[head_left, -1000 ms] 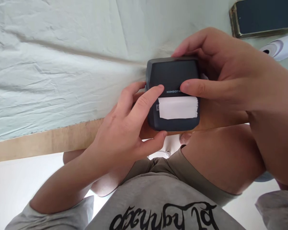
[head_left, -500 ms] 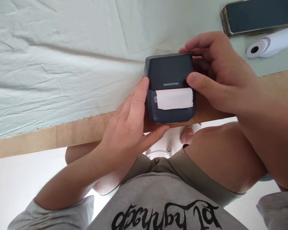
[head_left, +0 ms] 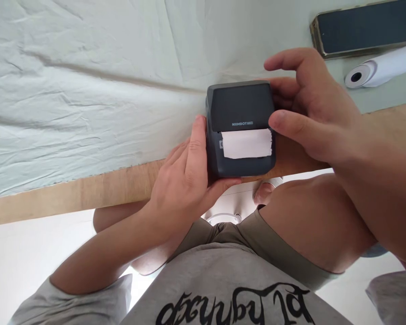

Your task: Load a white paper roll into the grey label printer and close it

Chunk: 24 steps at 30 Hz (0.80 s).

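Observation:
A dark label printer [head_left: 242, 106] marked NIIMBOT sits at the table's edge. From its front slot a strip of white label paper [head_left: 246, 143] sticks out over the lower face. My left hand [head_left: 186, 169] grips the printer's left side, with the thumb along its front lower edge. On the other side, my right hand [head_left: 311, 101] holds the right side; its thumb touches the top near the slot, its index finger is lifted off, and the remaining fingers are partly hidden beside the body.
A phone [head_left: 368, 29] lies at the upper right, with a white paper roll [head_left: 385, 67] just below it. A wrinkled pale cloth [head_left: 104, 104] covers the table, leaving a bare wooden edge [head_left: 71, 196] along the front. My legs are under that edge.
The printer has shifted slightly down in view and tilted a little. My right index finger has lifted away from the printer's back corner.

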Tool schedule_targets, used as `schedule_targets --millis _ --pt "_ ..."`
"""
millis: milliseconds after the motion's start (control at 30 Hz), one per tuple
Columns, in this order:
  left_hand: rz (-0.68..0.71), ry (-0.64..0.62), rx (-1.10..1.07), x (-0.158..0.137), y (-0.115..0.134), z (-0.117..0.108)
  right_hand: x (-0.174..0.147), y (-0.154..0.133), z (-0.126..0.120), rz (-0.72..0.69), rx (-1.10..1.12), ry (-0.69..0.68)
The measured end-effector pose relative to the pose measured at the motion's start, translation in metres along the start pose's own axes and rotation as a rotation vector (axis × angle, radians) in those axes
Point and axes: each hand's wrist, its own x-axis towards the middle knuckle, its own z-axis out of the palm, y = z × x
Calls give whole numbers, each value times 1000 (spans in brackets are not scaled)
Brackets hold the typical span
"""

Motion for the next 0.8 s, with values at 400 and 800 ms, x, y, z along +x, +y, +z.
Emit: schedule_targets --millis 400,800 --pt "-128 -49 -22 3 1 -7 3 17 -17 -47 -111 -81" --pt "-103 -100 20 7 10 -20 6 0 -12 -313 -452 361"
